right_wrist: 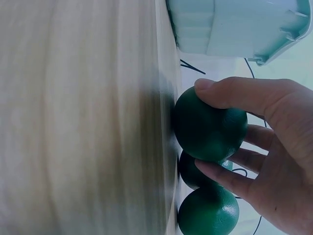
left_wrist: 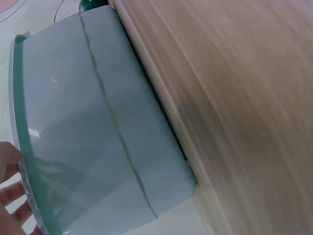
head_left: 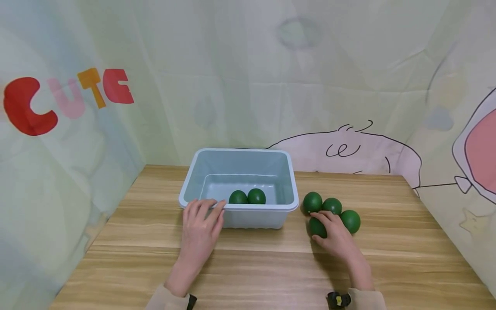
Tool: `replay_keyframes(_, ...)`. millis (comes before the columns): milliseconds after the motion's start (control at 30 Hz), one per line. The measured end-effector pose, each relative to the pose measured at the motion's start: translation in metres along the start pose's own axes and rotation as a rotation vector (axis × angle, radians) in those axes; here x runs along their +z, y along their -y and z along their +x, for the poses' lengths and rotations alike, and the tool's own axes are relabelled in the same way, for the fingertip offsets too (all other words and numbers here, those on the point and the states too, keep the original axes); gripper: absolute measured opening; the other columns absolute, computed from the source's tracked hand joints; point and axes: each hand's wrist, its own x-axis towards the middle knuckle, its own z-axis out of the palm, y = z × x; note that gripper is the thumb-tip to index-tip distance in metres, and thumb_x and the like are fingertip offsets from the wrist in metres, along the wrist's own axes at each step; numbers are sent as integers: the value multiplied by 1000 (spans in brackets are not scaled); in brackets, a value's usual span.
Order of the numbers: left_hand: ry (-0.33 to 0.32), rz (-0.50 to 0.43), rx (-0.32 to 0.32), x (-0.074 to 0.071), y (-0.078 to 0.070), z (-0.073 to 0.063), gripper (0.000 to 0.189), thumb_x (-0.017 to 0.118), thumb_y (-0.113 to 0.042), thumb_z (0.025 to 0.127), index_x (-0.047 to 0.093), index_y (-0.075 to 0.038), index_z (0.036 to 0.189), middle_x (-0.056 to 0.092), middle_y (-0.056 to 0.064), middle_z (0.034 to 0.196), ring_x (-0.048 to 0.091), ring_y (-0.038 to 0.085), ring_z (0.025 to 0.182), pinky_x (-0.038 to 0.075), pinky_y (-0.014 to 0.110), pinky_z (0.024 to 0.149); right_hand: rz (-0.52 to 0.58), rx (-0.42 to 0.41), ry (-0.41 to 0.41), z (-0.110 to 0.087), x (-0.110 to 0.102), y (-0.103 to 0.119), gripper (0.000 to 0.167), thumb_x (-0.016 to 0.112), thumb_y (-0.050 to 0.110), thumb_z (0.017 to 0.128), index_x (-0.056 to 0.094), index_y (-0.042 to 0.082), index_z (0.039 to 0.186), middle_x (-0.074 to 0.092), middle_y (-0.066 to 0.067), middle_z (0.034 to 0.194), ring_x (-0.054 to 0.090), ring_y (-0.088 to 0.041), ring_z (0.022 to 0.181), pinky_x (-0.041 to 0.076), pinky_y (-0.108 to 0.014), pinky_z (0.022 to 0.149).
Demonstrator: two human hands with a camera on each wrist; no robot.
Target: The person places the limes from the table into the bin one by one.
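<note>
Left hand [head_left: 201, 226]: fingers bent over the near rim of the pale blue tub [head_left: 252, 218], by its left corner, thumb close at the edge; a light hold, it seems, to steady the tub.
Balls in the tub [head_left: 256, 196]: two, side by side, lying near the front wall.
Held ball [head_left: 317, 227]: right of the tub, at the near side of a small cluster; whether the tabletop [head_left: 263, 267] bears it or it hangs just above, I cannot tell.
Right hand [head_left: 337, 237]: clamped on that ball, thumb on one side and fingers round the other; the step in hand looks like taking hold of this single ball. The next move calls, I judge, for an even squeeze and a straight lift, so that the neighbours do not roll.
Loose balls [head_left: 350, 221]: three, bunched close about the hand's far side and its right.
Cloth backdrop [head_left: 240, 86]: thin and creased, with printed letters [head_left: 31, 107] at the left (a cheery "CUTE" in red, pink and orange).
Tub walls: smooth, faintly glossy, apparently plastic; rectangular, with rounded corners, an out-turned lip and a wavering line along the outside.
Tabletop grain: long brown streaks, wood or a wood print, with a soft sheen.
Ball skins: deep green, round, fairly slick, with small highlights in the right wrist view.
</note>
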Motion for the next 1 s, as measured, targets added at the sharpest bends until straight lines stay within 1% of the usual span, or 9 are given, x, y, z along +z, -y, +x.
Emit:
replay_keyframes(367,16,-5,-16,2,0,0,24,67,-11,85,72,-9,108,66,11,99,56,32,99,39,55,100,-1,-3,-10,1,-2,-2,57,78,15,77,57,7,129,54,-19,131,51,-39,121,46,-58,97)
replay_keyframes(600,2,-7,-3,2,0,0,23,61,-13,88,72,-8,107,65,11,98,57,33,97,39,56,99,-1,10,-18,0,-5,0,57,78,14,77,57,8,130,52,-19,133,49,-40,124,45,-60,98)
replay_keyframes(833,12,-2,-10,0,1,-1,23,66,-12,86,72,-8,108,66,11,99,56,32,99,40,54,99,-6,-1,-42,-1,-10,5,58,78,14,77,56,7,131,52,-20,134,48,-41,125,44,-59,99)
replay_keyframes(1000,18,-12,-18,0,-1,0,23,66,-13,86,72,-8,109,66,11,99,56,32,99,39,54,99,-10,-10,-52,-2,-16,8,59,78,14,77,56,8,131,52,-20,134,47,-41,125,44,-59,98)
